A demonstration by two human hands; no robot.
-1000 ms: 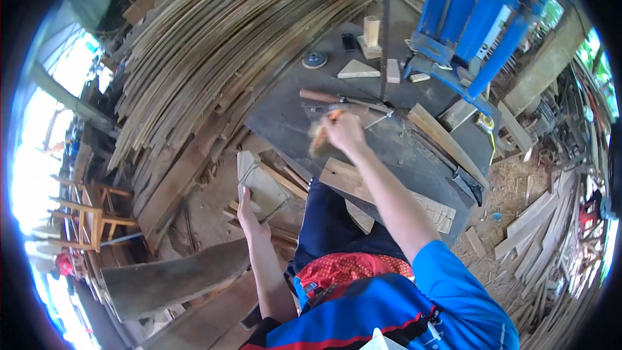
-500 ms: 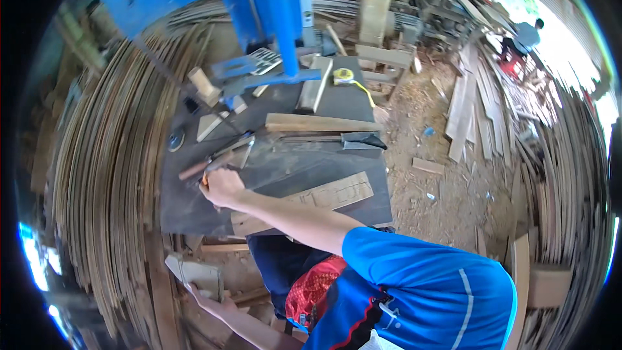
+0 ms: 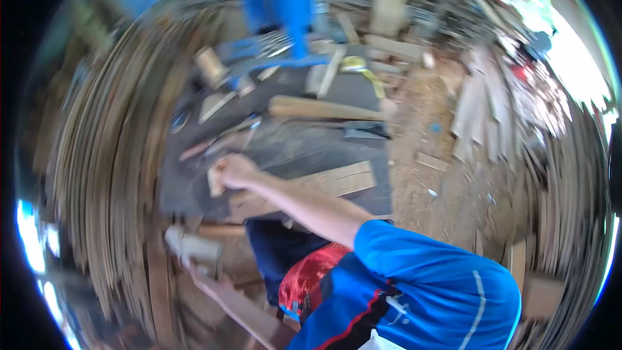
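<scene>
My right hand (image 3: 236, 172) is closed over the dark tabletop (image 3: 291, 149), its fingers round a small pale block-like piece (image 3: 214, 183); motion blur hides its exact kind. Just below its forearm lies a flat wooden board (image 3: 346, 181) with marked outlines, partly covered by the arm. Beyond the hand rest thin, long tools or sticks (image 3: 223, 139), too blurred to name. Low at the left, beside the table, my left hand (image 3: 197, 273) grips the near edge of a pale board (image 3: 197, 246); some of its fingers are hidden.
A blue machine (image 3: 278, 0) stands over the table's far side. On the table lie a wooden bar (image 3: 324, 109), a yellow tape measure (image 3: 355, 65) and wood offcuts (image 3: 210, 68). Long planks (image 3: 110, 175) are stacked at left. Sawdust covers the floor (image 3: 421, 201) at right.
The view has shifted and blurred. My right hand has moved a little right and nearer; the orange bit at its fingers no longer shows, and a pale piece does. My left hand keeps its board.
</scene>
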